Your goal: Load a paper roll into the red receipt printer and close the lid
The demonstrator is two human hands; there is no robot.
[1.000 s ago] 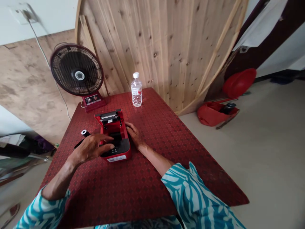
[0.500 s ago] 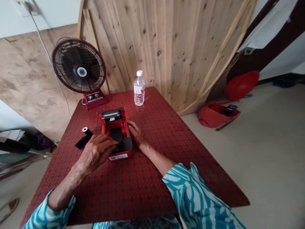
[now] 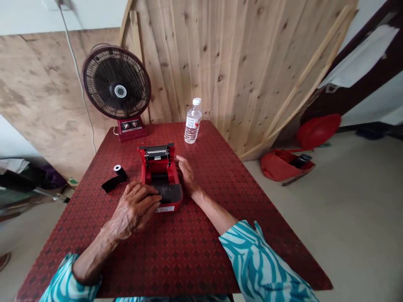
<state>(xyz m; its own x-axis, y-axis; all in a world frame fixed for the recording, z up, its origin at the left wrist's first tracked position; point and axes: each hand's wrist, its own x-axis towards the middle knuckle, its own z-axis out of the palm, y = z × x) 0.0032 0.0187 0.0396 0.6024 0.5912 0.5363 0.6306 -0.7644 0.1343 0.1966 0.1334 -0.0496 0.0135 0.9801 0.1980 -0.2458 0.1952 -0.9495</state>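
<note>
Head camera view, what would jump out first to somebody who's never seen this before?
Probably the red and black printer, lid up on the patterned red table, with the left hand over its front and the right hand at its right side. Behind it, near the table's far left corner, stands a large dark red fan. A clear plastic bottle is to the fan's right, near the far edge.

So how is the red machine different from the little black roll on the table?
The red machine is bigger; the black roll is much smaller. The machine is mostly red with black parts, while the roll is black with a white end. The machine's lid stands open, but the roll has a strip trailing from it. What they share: both sit on the red patterned tabletop.
</note>
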